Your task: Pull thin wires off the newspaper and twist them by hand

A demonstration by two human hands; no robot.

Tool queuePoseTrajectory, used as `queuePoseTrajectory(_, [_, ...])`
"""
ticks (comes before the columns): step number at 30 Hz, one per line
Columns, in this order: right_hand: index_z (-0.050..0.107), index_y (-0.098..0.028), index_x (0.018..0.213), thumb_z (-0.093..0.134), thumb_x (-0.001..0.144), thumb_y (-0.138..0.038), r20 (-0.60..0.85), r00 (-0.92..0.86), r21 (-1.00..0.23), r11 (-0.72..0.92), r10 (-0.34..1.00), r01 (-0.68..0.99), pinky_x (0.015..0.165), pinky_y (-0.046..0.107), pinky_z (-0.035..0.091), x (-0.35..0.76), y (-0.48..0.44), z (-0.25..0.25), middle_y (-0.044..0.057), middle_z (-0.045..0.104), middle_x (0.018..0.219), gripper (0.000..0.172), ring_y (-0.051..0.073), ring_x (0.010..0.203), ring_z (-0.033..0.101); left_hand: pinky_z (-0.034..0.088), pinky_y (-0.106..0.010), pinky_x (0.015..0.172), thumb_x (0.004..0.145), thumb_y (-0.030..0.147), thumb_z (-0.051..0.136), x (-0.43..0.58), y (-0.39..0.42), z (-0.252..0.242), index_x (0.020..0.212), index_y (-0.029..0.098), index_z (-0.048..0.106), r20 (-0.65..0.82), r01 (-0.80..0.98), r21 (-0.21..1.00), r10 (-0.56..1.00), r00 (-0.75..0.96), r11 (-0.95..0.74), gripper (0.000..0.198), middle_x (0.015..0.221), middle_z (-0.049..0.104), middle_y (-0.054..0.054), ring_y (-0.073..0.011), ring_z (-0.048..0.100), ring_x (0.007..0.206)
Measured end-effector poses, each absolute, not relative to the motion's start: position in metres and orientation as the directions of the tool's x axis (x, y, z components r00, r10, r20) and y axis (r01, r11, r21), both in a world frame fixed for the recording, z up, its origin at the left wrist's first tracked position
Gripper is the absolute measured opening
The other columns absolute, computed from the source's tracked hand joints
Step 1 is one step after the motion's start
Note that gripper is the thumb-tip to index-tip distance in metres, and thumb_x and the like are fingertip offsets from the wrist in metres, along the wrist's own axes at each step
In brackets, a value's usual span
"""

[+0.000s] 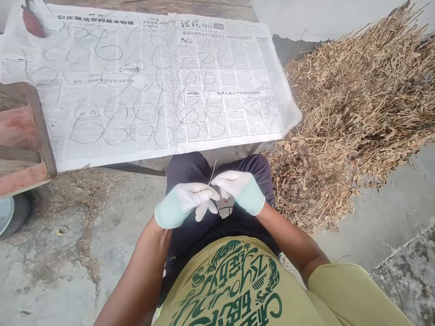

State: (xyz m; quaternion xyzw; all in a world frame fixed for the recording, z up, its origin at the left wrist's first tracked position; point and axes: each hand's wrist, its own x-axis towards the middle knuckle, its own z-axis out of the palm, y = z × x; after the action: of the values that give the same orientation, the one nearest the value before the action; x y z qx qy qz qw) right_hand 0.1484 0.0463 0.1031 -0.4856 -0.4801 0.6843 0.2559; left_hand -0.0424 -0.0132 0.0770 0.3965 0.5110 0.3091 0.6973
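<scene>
Both my hands wear white gloves and meet over my lap. My left hand pinches its fingers together against my right hand, which is also closed in a pinch. Between the fingertips a thin pale line or wire sticks up. A tiny red thing shows under my right fingers; what it is I cannot make out. A spread newspaper lies on the low table ahead, with several thin looped lines laid out on it.
A big heap of dry straw and husks fills the right side. A reddish wooden box sits on the left, with a round pale basin below it. The ground is cracked concrete. A red object lies at the newspaper's far left corner.
</scene>
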Motion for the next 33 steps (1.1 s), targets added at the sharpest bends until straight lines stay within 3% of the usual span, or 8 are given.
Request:
queuePoseTrajectory(3, [0.079, -0.014, 0.083, 0.072, 0.084, -0.031, -0.433, -0.452, -0.894, -0.438, 0.78, 0.099, 0.055, 0.023, 0.046, 0.15, 0.05, 0.099, -0.002, 0.064, 0.055, 0.018, 0.01, 0.051, 0.056, 0.056, -0.037, 0.079, 0.088, 0.058, 0.074, -0.044, -0.013, 0.074, 0.094, 0.017, 0.083, -0.426, -0.008, 0.897, 0.868, 0.256, 0.442, 0.042, 0.05, 0.063, -0.001, -0.0239, 0.072, 0.071])
queuePoseTrajectory(9, [0.078, -0.012, 0.086, 0.072, 0.086, -0.035, -0.42, -0.55, -0.871, -0.49, 0.722, 0.023, 0.061, 0.027, 0.051, 0.15, 0.056, 0.093, -0.001, 0.063, 0.053, 0.024, 0.013, 0.055, 0.06, 0.053, -0.033, 0.081, 0.089, 0.049, 0.077, -0.05, -0.009, 0.058, 0.092, 0.018, 0.084, -0.297, -0.036, 0.949, 0.927, 0.23, 0.313, 0.033, 0.09, 0.073, -0.009, -0.0203, 0.064, 0.086])
queuePoseTrajectory(18, [0.078, -0.014, 0.082, 0.069, 0.085, -0.031, -0.466, -0.529, -0.878, -0.445, 0.709, 0.176, 0.051, 0.021, 0.045, 0.152, 0.059, 0.101, -0.002, 0.063, 0.054, 0.02, 0.009, 0.051, 0.054, 0.053, -0.032, 0.066, 0.082, 0.066, 0.076, -0.037, -0.002, 0.038, 0.066, 0.014, 0.073, -0.186, -0.373, 0.849, 0.874, 0.449, 0.373, 0.054, 0.066, 0.069, -0.008, -0.0178, 0.063, 0.065])
queuePoseTrajectory(24, [0.077, -0.014, 0.082, 0.071, 0.085, -0.033, -0.5, -0.575, -0.85, -0.493, 0.648, 0.185, 0.048, 0.021, 0.043, 0.158, 0.058, 0.102, -0.001, 0.062, 0.053, 0.02, 0.01, 0.049, 0.054, 0.06, -0.038, 0.07, 0.078, 0.051, 0.087, -0.037, -0.011, 0.036, 0.082, 0.011, 0.079, -0.314, -0.395, 0.79, 0.863, 0.395, 0.469, 0.041, 0.053, 0.066, -0.005, -0.0253, 0.074, 0.069])
queuePoseTrajectory(28, [0.076, -0.013, 0.082, 0.073, 0.086, -0.035, -0.512, -0.617, -0.829, -0.532, 0.597, 0.173, 0.046, 0.021, 0.041, 0.158, 0.059, 0.09, -0.001, 0.061, 0.05, 0.022, 0.01, 0.046, 0.052, 0.064, -0.044, 0.071, 0.077, 0.051, 0.088, -0.035, -0.018, 0.037, 0.088, 0.011, 0.081, -0.39, -0.387, 0.748, 0.829, 0.401, 0.539, 0.043, 0.05, 0.066, -0.005, -0.0306, 0.078, 0.071])
queuePoseTrajectory(33, [0.079, -0.014, 0.095, 0.07, 0.088, -0.029, -0.475, -0.547, -0.87, -0.458, 0.689, 0.179, 0.054, 0.02, 0.049, 0.154, 0.056, 0.079, 0.0, 0.069, 0.064, 0.019, 0.01, 0.056, 0.061, 0.065, -0.042, 0.072, 0.072, 0.053, 0.091, -0.033, -0.019, 0.033, 0.086, 0.012, 0.08, -0.386, -0.468, 0.739, 0.874, 0.296, 0.484, 0.044, 0.051, 0.068, -0.004, -0.0273, 0.078, 0.067])
